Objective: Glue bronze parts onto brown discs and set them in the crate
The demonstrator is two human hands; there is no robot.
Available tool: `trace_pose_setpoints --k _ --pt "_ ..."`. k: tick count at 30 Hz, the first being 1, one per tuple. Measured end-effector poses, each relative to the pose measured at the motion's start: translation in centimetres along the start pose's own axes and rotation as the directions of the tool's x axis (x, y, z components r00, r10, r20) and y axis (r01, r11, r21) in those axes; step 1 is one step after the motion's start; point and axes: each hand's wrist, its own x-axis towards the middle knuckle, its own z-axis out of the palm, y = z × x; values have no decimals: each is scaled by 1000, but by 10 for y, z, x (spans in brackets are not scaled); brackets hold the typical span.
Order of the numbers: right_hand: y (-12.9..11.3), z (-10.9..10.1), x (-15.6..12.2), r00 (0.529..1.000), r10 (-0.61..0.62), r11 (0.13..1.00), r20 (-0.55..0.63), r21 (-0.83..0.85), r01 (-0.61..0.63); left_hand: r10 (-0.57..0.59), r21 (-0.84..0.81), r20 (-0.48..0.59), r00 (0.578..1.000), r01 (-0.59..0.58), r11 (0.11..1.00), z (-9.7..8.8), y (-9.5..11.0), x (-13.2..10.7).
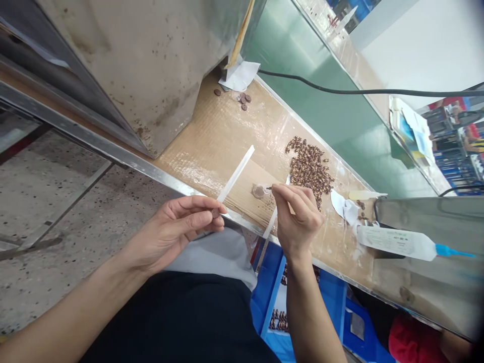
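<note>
Between the thumb and fingers of my left hand [181, 224] is a small brown disc [215, 213], held just off the bench's front edge. My right hand [298, 214] pinches a thin dark-tipped stick [269, 188]; most of its length is hidden by the fingers. The tip points at a small round patch [258, 191], clear and shiny with a brownish middle, on the cardboard-covered bench top [212, 131]. Whether tip and patch touch, I cannot tell. Just beyond my right hand lies a pile of small brown and gold parts [310, 169].
Several brown discs [244, 100] lie at the back near white paper [242, 75]. A blue-tipped squeeze bottle [397, 242] lies on the right, near crumpled tissue [346, 207]. Below the bench is a blue tray [274, 297] with rows of parts. A metal box [132, 60] stands left.
</note>
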Motion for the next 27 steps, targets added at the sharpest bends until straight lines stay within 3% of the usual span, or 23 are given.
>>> trace_pose_setpoints --k 13,22,27 --pt "1 1 0 1000 -3 1000 25 6 2 -26 -24 -13 1000 26 999 6 -2 5" --pt "-6 -8 0 994 19 999 -106 48 -14 -31 -108 53 998 36 993 12 -5 12" --pt "-8 -9 2 991 88 994 -104 79 -80 -40 -133 94 995 53 990 22 -7 19"
